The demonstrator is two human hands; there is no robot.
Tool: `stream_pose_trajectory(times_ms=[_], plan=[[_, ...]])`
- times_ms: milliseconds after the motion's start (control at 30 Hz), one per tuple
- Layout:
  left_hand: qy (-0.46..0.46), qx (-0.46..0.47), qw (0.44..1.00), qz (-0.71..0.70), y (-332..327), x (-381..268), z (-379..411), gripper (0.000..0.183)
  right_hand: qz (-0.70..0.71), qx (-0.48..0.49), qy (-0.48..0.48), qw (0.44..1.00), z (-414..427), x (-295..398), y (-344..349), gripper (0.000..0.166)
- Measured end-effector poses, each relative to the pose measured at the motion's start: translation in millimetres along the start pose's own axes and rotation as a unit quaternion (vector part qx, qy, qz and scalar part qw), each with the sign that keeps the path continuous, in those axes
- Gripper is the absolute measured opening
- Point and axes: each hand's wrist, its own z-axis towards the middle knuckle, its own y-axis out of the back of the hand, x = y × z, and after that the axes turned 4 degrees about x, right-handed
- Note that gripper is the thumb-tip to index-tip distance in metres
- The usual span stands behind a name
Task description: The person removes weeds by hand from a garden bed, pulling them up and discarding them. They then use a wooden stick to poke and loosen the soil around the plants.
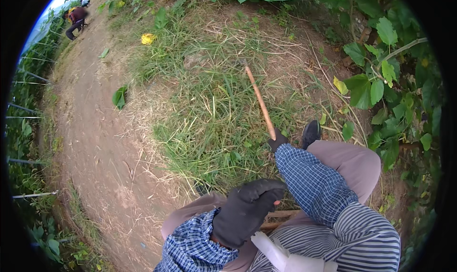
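My right hand [278, 140], in a dark glove, grips the near end of a wooden tool handle [260, 100]. The handle slants forward and slightly left over cut grass. Its small dark metal head [243, 62] rests among the blades, partly covered, so its exact kind is unclear. My left hand [248, 209] wears a black glove and is raised above my lap near my left knee. Its fingers curl inward, with one bare fingertip showing; the palm side is hidden. Loose green grass [214, 129] lies in front of my feet.
Leafy plants [389, 93] with a protruding branch border the right side. A bare dirt path [93, 136] runs along the left, beside a staked row of plants [26, 136]. A person [76, 18] bends over farther up the path. Wooden slats [282, 214] show beneath me.
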Motion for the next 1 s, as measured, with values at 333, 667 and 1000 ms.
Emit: stream_pose_trajectory(times_ms=[333, 667, 1000], plan=[[0.019, -0.011, 1.0, -0.007, 0.2, -5.9, 1.3, 0.022, 0.053, 0.035, -0.059, 0.996, -7.4, 52.5, 2.8, 0.07], [0.009, 0.005, 1.0, -0.026, 0.2, -6.6, 0.6, 0.022, 0.055, 0.012, 0.014, 0.998, -18.5, -5.3, -1.3, 0.07], [-0.005, 0.016, 1.0, -0.01, -1.3, -4.2, 4.9, 0.022, 0.121, -0.153, -0.014, 0.981, 43.6, 7.0, 58.1, 0.055]])
